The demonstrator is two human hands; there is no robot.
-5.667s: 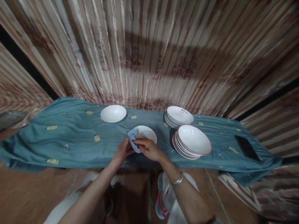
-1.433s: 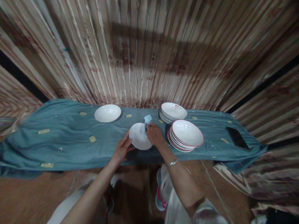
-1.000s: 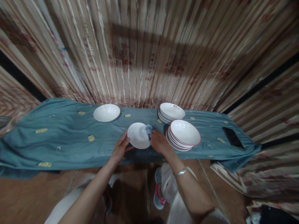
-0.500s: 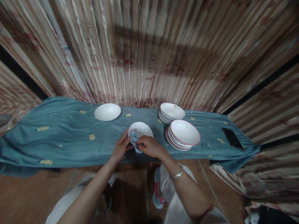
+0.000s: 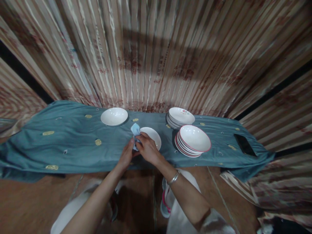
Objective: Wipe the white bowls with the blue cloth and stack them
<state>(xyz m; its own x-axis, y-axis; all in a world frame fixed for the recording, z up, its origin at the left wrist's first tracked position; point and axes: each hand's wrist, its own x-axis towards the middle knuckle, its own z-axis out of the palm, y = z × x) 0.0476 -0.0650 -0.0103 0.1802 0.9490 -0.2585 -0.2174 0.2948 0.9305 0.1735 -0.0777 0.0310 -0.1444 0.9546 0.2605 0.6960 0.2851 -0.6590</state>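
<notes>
A light blue cloth (image 5: 135,129) is bunched in the fingers of my right hand (image 5: 147,148), at the left rim of a white bowl (image 5: 155,135). My left hand (image 5: 127,154) grips that bowl at its near left side, its thumb up against the cloth. My right hand and wrist hide the near part of the bowl. To the right stands a stack of white bowls with red rims (image 5: 195,139). Behind it is a stack of white plates (image 5: 181,115), the top one with a small floral print.
A single shallow white dish (image 5: 114,116) rests at the back left of the table. The table carries a teal cloth with yellow patterns (image 5: 80,149). A black phone (image 5: 244,145) lies near its right end. A striped curtain (image 5: 151,58) hangs right behind.
My right hand and the blue cloth have moved from inside the bowl to its left rim, and the cloth now sticks up above the fingers. My left hand stays at the bowl's side.
</notes>
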